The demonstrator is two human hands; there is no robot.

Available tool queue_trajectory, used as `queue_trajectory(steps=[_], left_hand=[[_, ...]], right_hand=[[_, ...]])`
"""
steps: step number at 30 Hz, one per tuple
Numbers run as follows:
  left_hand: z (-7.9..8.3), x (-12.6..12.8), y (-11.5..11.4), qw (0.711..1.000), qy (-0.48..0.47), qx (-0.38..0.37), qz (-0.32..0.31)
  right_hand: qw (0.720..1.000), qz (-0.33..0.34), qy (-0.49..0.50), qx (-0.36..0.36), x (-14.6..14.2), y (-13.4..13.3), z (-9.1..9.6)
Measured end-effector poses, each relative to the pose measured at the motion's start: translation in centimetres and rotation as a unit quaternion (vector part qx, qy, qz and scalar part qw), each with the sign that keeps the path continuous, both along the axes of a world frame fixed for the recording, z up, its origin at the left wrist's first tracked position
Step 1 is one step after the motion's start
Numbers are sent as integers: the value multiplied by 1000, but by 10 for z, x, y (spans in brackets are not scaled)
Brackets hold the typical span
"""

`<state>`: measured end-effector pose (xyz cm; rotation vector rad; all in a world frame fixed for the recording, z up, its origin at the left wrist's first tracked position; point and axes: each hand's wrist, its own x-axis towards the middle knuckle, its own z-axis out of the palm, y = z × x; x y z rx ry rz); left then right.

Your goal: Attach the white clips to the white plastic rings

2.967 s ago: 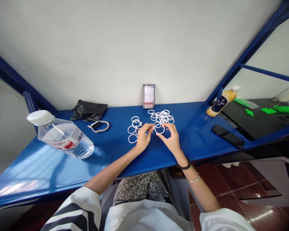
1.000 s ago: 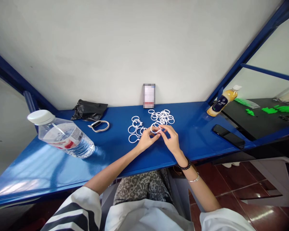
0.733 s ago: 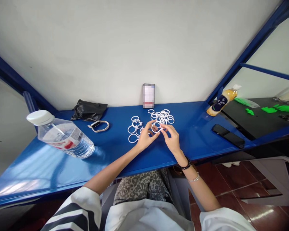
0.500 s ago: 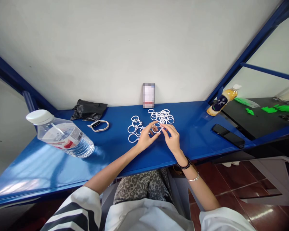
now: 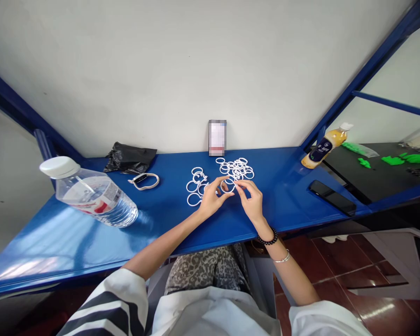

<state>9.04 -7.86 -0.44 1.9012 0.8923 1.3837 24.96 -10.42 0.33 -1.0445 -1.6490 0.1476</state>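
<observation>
Both my hands meet over the blue table (image 5: 161,210), pinching one white plastic ring (image 5: 228,187) between their fingertips. My left hand (image 5: 212,198) grips the ring's left side, my right hand (image 5: 252,201) its right side. Behind the hands lies a heap of several white rings (image 5: 237,168). A smaller group of white rings (image 5: 196,184) lies to the left of my left hand.
A large water bottle (image 5: 91,196) lies on its side at the left. A white smartwatch (image 5: 144,180) and a black bag (image 5: 129,158) sit behind it. A small card (image 5: 217,137) leans on the wall. A yellow drink bottle (image 5: 326,144) and a black phone (image 5: 331,197) are at the right.
My hands have shifted slightly right and back toward the heap, turning the ring between the fingertips. Everything else on the table stays put.
</observation>
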Motion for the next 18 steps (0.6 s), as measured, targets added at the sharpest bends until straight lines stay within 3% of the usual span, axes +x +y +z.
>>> queue_trajectory(steps=[18], left_hand=[[-2,1,-3,999,45,0,19]], right_hand=[[1000,0,0,-9,2,1,0]])
